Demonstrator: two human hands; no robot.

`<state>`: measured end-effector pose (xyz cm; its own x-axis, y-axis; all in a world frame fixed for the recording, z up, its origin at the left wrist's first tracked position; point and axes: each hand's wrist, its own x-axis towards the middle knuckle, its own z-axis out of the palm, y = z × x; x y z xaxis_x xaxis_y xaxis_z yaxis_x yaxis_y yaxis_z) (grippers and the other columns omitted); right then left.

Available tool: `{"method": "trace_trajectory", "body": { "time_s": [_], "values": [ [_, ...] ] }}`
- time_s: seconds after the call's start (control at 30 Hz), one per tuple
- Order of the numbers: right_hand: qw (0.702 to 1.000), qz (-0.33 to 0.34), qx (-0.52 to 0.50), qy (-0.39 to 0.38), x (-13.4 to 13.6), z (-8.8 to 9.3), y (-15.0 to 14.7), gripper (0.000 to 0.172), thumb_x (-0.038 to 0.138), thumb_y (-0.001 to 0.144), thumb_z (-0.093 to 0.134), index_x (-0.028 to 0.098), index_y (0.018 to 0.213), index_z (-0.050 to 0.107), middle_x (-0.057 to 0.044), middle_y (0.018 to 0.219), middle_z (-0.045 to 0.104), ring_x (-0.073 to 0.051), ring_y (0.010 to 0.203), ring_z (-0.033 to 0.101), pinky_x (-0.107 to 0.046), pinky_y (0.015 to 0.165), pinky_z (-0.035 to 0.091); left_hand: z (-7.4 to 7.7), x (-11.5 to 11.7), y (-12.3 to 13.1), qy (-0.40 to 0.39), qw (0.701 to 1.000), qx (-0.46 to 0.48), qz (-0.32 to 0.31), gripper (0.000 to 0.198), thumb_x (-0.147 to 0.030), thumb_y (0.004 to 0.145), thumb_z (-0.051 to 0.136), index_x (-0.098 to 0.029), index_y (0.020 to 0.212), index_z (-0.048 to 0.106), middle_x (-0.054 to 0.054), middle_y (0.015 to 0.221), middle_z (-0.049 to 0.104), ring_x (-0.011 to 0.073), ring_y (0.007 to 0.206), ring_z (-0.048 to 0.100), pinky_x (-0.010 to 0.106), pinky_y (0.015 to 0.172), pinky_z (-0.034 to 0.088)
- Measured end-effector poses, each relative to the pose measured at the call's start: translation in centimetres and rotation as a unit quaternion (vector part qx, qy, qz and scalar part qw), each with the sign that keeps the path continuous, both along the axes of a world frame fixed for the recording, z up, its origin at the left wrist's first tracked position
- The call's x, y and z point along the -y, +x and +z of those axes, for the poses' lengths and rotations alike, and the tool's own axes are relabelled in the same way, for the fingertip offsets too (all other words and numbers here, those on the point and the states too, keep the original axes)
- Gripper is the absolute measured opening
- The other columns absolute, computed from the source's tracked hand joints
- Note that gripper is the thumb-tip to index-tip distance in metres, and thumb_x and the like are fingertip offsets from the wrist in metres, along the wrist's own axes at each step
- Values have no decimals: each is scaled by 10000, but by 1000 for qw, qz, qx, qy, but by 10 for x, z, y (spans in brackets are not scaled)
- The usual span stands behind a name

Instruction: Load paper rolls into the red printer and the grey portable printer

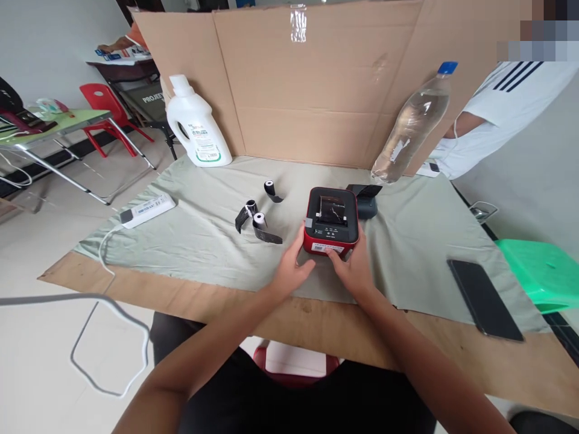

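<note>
- My L hand (291,269) and R hand (355,265) held the red-and-black box (332,230) btwn them, one per side; L thumb (307,269) stuck out, off it.
- Box was nr the middle of the tabletop (203,301), on the cloth (199,256), to the right of the black rolls (260,221).
- It looked hard, prob not v heavy, maybe a bit slippy.
- Shiny window (332,210) on top might've cracked if pressed, so the low red sides were best to grip.

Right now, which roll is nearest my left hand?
The front roll, its black tail reaching toward your left hand; the left roll and back roll sit farther off.
</note>
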<state>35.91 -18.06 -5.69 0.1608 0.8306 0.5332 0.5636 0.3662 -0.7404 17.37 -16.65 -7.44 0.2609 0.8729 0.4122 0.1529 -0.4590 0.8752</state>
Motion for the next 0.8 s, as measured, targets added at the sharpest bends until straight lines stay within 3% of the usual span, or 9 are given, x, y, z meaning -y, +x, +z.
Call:
{"method": "trace_trajectory", "body": {
  "time_s": [0.13,0.27,0.4,0.53,0.67,0.8],
  "values": [
    [1000,4,13,-25,4,-2,-1,834,404,889,709,168,1587,317,-199,1496,495,-344,1387,492,-583,1169,415,6,0,-6,-15,999,17,39,769,-73,821,586,-211,1567,462,77,1501,611,279,1299,665,432,1121,567],
    [999,-8,27,-24,9,-3,-7,847,427,894,703,162,1594,305,-205,1474,504,-354,1368,499,-599,1157,423,7,-3,-15,-7,998,31,48,674,-74,804,569,-176,1470,587,70,1366,712,260,1193,728,386,1045,618],
    [999,-16,27,-34,12,-5,-12,850,436,893,700,153,1587,299,-217,1494,491,-362,1386,493,-608,1153,430,5,-8,-20,-14,998,44,44,599,-78,798,564,-162,1385,647,87,1324,735,259,1192,731,348,1002,638],
    [998,-20,44,-36,12,-6,-10,883,429,872,723,152,1591,290,-218,1502,487,-361,1388,496,-593,1152,441,10,-12,-22,-16,998,20,65,617,-64,818,539,-200,1419,565,99,1301,744,239,1191,732,289,895,660],
    [997,-21,73,-13,11,-4,-6,992,449,827,774,172,1612,234,-222,1528,438,-379,1433,445,-619,1165,424,18,-16,-23,74,991,-58,99,551,-37,830,468,-211,1337,596,103,1322,704,193,1106,752,223,727,636],
    [995,-13,94,14,9,1,-1,992,447,829,775,213,1614,214,-210,1557,381,-379,1486,384,-637,1195,388,22,-17,-22,201,962,-136,126,497,-35,835,443,-209,1250,654,95,1332,681,190,1138,713,283,851,632]
  ]
}}
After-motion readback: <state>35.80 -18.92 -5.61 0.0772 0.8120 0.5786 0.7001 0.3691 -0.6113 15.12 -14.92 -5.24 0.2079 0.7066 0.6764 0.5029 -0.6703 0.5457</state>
